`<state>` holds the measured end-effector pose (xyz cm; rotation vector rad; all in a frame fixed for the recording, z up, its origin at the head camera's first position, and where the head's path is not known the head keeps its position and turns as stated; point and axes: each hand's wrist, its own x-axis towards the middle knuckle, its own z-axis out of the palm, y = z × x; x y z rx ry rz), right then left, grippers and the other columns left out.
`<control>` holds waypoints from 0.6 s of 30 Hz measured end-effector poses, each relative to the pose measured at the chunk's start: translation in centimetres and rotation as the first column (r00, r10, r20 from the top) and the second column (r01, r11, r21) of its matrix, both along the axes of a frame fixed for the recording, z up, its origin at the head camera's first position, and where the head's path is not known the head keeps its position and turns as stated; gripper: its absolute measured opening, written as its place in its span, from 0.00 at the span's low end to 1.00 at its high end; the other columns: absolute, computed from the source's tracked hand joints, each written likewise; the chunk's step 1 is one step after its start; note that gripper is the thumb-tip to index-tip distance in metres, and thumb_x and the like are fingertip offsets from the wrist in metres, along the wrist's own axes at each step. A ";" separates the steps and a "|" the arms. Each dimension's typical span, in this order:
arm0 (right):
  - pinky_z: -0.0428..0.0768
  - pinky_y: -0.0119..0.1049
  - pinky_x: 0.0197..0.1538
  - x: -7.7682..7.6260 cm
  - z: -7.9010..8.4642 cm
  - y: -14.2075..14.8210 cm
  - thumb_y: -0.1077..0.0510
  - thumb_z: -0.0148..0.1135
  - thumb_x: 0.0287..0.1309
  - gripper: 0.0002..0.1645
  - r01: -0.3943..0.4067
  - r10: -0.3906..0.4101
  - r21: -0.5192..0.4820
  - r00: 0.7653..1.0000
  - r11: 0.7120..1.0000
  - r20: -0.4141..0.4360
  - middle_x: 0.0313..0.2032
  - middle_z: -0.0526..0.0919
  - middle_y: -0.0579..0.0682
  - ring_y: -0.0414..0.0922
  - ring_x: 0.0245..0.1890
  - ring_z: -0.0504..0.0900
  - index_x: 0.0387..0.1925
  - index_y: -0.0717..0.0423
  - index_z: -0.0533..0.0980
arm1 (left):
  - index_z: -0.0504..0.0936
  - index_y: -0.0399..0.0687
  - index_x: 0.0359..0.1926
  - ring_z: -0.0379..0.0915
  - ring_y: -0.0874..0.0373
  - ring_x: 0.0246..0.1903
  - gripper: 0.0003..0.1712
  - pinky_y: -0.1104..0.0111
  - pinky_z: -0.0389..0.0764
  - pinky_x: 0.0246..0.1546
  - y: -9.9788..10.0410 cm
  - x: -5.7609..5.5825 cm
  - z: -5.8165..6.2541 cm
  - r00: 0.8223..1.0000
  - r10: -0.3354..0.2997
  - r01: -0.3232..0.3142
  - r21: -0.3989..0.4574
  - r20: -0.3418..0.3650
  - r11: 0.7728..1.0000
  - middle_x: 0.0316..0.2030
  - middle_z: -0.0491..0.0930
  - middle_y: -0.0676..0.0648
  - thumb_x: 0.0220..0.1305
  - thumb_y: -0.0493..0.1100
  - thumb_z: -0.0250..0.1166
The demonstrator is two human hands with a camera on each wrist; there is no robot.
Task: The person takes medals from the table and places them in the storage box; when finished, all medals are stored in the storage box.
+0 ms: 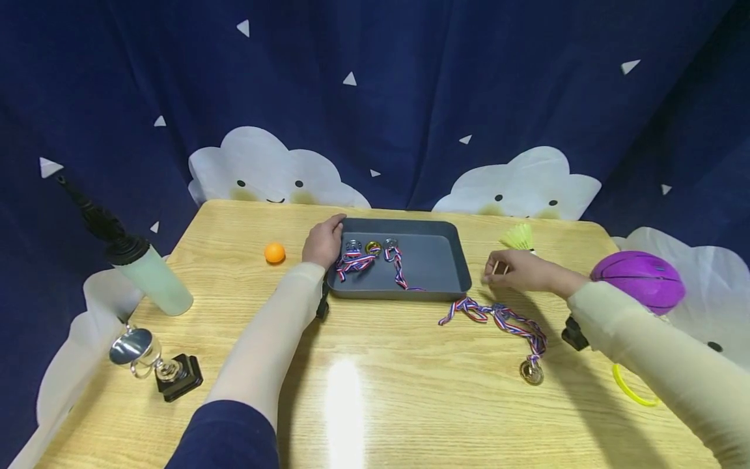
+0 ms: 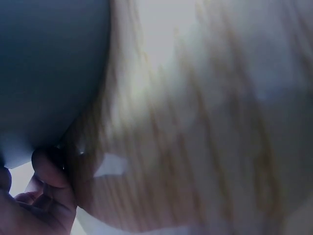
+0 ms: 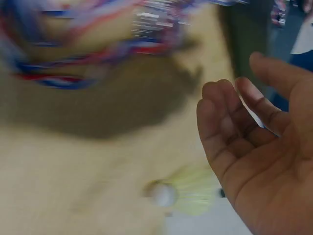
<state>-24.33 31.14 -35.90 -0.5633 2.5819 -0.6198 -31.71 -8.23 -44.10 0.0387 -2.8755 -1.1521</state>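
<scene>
My left hand (image 1: 323,242) grips the left wall of a dark grey tray (image 1: 404,294); in the left wrist view its fingers lie against the tray's outer side. Inside the tray are a gold medal (image 1: 373,247) and two silvery medals (image 1: 353,245), (image 1: 390,244), their striped ribbons bunched at the left and trailing toward the middle. My right hand (image 1: 511,270) hovers right of the tray, fingers loosely bent, holding nothing. Below it on the table lie tangled red, white and blue ribbons (image 1: 515,326) with a bronze-looking medal (image 1: 532,372) at the near end.
A yellow shuttlecock (image 1: 518,237) lies behind my right hand. Farther right are a purple ball (image 1: 638,280) and a yellow ring (image 1: 633,389). Left of the tray sit an orange ball (image 1: 274,253), a bottle (image 1: 155,280) with a black top and a silver trophy cup (image 1: 137,348) on a black base.
</scene>
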 end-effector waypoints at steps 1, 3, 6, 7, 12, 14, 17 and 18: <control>0.81 0.35 0.35 0.5 -0.5 0.5 0.57 0.64 0.73 0.11 0.004 -0.004 0.004 1.000 1.000 0.011 0.38 0.85 0.57 0.45 0.36 0.83 0.43 0.62 0.76 | 0.72 0.56 0.76 0.72 0.42 0.72 0.25 0.48 0.72 0.75 0.0 0.0 0.0 1.000 0.000 0.000 -0.001 -0.003 1.000 0.71 0.76 0.42 0.84 0.47 0.48; 0.79 0.34 0.36 1.5 -1.3 1.3 0.52 0.66 0.72 0.15 0.022 -0.022 0.010 0.999 1.000 0.040 0.40 0.85 0.55 0.43 0.38 0.82 0.45 0.62 0.76 | 0.73 0.56 0.75 0.73 0.41 0.71 0.25 0.47 0.73 0.74 -0.1 0.0 -0.1 1.000 -0.002 0.002 -0.005 -0.008 1.000 0.71 0.76 0.41 0.84 0.47 0.48; 0.76 0.36 0.36 2.6 -2.1 1.9 0.48 0.67 0.70 0.20 0.057 -0.059 0.029 0.994 0.998 0.092 0.37 0.81 0.52 0.42 0.35 0.77 0.46 0.62 0.74 | 0.72 0.56 0.76 0.73 0.41 0.71 0.25 0.47 0.73 0.74 -0.2 0.0 0.0 1.000 -0.005 0.005 -0.013 -0.006 1.000 0.71 0.76 0.41 0.84 0.47 0.48; 0.74 0.36 0.36 2.9 -2.2 1.9 0.47 0.68 0.70 0.22 0.066 -0.070 0.035 0.992 0.997 0.103 0.35 0.80 0.51 0.42 0.33 0.75 0.45 0.61 0.73 | 0.72 0.57 0.76 0.73 0.41 0.71 0.25 0.47 0.73 0.74 -0.2 0.0 0.0 1.000 -0.003 0.003 -0.014 -0.004 1.000 0.71 0.76 0.41 0.84 0.47 0.48; 0.69 0.35 0.31 3.5 -2.7 1.8 0.46 0.69 0.68 0.21 0.080 -0.086 0.064 0.992 0.995 0.098 0.29 0.74 0.47 0.42 0.28 0.69 0.41 0.59 0.72 | 0.72 0.57 0.76 0.73 0.41 0.71 0.25 0.47 0.73 0.74 -0.4 0.0 0.1 1.000 0.005 -0.005 -0.016 -0.002 1.000 0.71 0.76 0.41 0.85 0.48 0.48; 0.70 0.35 0.30 3.5 -2.8 1.7 0.48 0.70 0.67 0.20 0.076 -0.083 0.076 0.992 0.994 0.093 0.28 0.74 0.47 0.41 0.26 0.69 0.41 0.58 0.72 | 0.72 0.57 0.76 0.73 0.40 0.71 0.25 0.46 0.74 0.73 -0.3 0.1 0.1 1.000 0.005 -0.005 -0.015 0.000 1.000 0.71 0.76 0.41 0.85 0.48 0.47; 0.69 0.35 0.29 3.6 -2.9 1.6 0.50 0.71 0.65 0.20 0.080 -0.089 0.085 0.990 0.993 0.110 0.26 0.73 0.46 0.41 0.24 0.68 0.41 0.59 0.71 | 0.72 0.57 0.76 0.73 0.40 0.71 0.25 0.46 0.74 0.73 -0.2 0.1 0.1 1.000 0.002 -0.002 -0.010 0.006 1.000 0.71 0.76 0.41 0.85 0.47 0.47; 0.69 0.35 0.29 3.6 -2.9 1.5 0.51 0.71 0.65 0.20 0.083 -0.093 0.085 0.988 0.993 0.121 0.26 0.72 0.46 0.41 0.24 0.67 0.41 0.59 0.71 | 0.72 0.57 0.76 0.73 0.40 0.70 0.25 0.46 0.74 0.73 -0.1 0.2 0.1 1.000 0.000 0.000 -0.009 0.010 1.000 0.71 0.76 0.41 0.85 0.47 0.47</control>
